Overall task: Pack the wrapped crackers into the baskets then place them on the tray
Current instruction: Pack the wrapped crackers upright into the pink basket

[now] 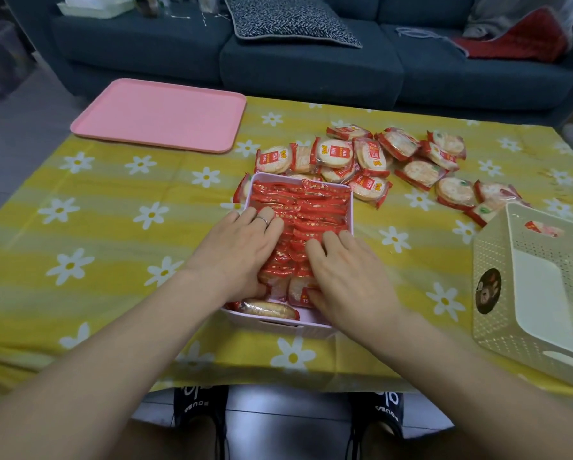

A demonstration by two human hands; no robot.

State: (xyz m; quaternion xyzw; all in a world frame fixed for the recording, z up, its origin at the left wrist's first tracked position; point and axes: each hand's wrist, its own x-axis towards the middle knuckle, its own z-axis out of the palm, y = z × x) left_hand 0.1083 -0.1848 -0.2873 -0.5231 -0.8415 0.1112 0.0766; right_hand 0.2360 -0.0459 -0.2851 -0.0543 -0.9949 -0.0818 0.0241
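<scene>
Hands, left hand (242,250) and right hand (348,280), lie flat with straight fingers on packed crackers (298,207) in the pink basket (350,207) (gripping nothing); pink tray (159,114) sits apart.

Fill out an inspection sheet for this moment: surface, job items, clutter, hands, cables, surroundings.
Surface: table under a yellow daisy cloth.
Job items: pink basket nearly full of upright wrapped crackers; loose crackers piled behind it; cream basket at right, empty inside; pink tray bare, far left.
Clutter: nothing seen.
Hands: left hand and right hand both press on the packed crackers.
Cables: nothing seen.
Surroundings: dark sofa with cushions; person's shoes below.
</scene>
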